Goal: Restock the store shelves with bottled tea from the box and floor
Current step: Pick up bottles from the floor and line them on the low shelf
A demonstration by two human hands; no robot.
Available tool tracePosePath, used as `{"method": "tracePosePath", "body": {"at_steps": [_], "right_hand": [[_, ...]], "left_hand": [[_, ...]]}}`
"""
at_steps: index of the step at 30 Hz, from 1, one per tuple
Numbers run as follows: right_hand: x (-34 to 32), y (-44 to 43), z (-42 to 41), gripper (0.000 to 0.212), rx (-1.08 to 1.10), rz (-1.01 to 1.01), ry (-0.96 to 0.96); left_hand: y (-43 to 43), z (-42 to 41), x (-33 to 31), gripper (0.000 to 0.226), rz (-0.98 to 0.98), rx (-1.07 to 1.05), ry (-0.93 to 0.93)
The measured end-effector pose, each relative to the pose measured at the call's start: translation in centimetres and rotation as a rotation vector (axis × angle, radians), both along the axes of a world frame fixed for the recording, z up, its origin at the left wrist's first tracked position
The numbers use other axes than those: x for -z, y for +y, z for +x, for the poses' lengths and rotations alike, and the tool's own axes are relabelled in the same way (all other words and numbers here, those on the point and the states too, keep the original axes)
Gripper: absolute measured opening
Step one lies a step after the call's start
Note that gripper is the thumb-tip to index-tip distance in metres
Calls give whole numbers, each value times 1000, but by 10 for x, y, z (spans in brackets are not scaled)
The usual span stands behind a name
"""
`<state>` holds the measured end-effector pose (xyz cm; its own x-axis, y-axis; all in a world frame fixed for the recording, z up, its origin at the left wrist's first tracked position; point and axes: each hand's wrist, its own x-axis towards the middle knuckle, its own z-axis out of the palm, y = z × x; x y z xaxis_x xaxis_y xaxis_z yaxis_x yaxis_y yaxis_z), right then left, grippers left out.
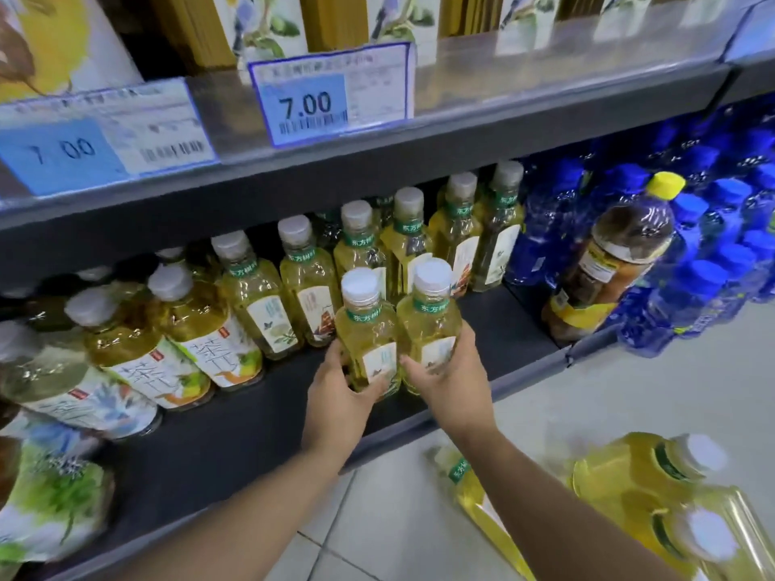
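**Fig. Two tea bottles brought to the front of the lower shelf**

Head view. My left hand (335, 396) is wrapped round the lower body of a yellow tea bottle (369, 325). My right hand (455, 381) is wrapped round a second tea bottle (432, 316) just beside it. The hands are close together, each clamped on its own bottle, caps up. I judge that I hold them low on the body so the bases can seat flat with the labels facing out.

Both bottles are at the front of the dark shelf (260, 421). Whether their bases touch it I cannot tell, since my fingers cover them. Directly beyond my hands a row of shelved tea (310, 287) runs away to the right, so the pair would fill the front of that lane.

To the left of my left hand stand larger labelled bottles (201, 333). A bare strip of shelf lies between them and my wrist, and this is the open room for moving. Above my hands the upper shelf edge, with its price tag (331, 94), overhangs. Cap clearance looks limited, so any lift is best kept low.

Right of my right hand, past the shelf end, are blue bottles (708, 278) and one dark bottle (616, 266) with a yellow cap. Below my right forearm, loose tea bottles (646, 492) lie on the tiled floor (629, 392), not yet shelved.
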<state>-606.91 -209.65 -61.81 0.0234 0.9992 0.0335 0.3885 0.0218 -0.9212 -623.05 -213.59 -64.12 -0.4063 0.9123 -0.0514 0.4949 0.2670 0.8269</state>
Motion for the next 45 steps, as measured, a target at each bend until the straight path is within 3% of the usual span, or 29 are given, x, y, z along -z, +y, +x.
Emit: {"method": "tracePosePath", "body": {"at_steps": [11, 23, 30, 34, 39, 42, 45], "right_hand": [[11, 62, 59, 67, 34, -73, -138], [19, 103, 96, 81, 234, -35, -315], [21, 120, 104, 82, 303, -40, -219], [27, 124, 103, 71, 304, -70, -261], [34, 117, 105, 52, 303, -153, -360], [27, 98, 105, 34, 231, -161, -334], [4, 64, 109, 35, 135, -189, -382]], "left_hand": [[54, 51, 12, 77, 26, 53, 32], [105, 96, 20, 78, 47, 125, 23], [128, 113, 26, 75, 73, 137, -63], [136, 120, 28, 58, 58, 36, -31], [134, 124, 34, 29, 55, 62, 20], [125, 123, 21, 17, -11, 143, 50], [104, 123, -15, 13, -93, 280, 148]]}}
